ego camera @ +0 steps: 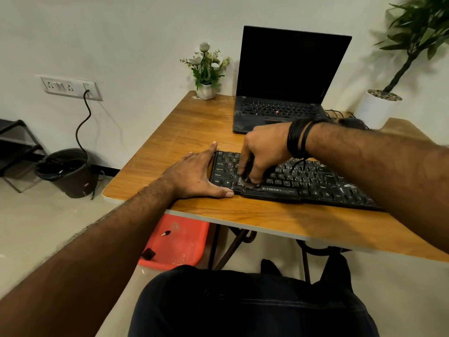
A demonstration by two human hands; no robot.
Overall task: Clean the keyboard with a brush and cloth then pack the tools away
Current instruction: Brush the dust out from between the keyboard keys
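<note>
A black, dusty keyboard (303, 181) lies on the wooden table (184, 132) near its front edge. My right hand (261, 152) is over the keyboard's left part and grips a small dark brush (246, 172), its bristles down on the keys of the bottom rows. My left hand (196, 176) lies flat on the table with straight fingers against the keyboard's left end, thumb along its front edge. No cloth is in view.
An open black laptop (286, 81) stands behind the keyboard. A small white flower pot (206, 90) sits at the table's back left corner, a large white planter (376, 108) at the right. A red tray (177, 242) lies on the floor under the table, a dark bin (70, 173) to the left.
</note>
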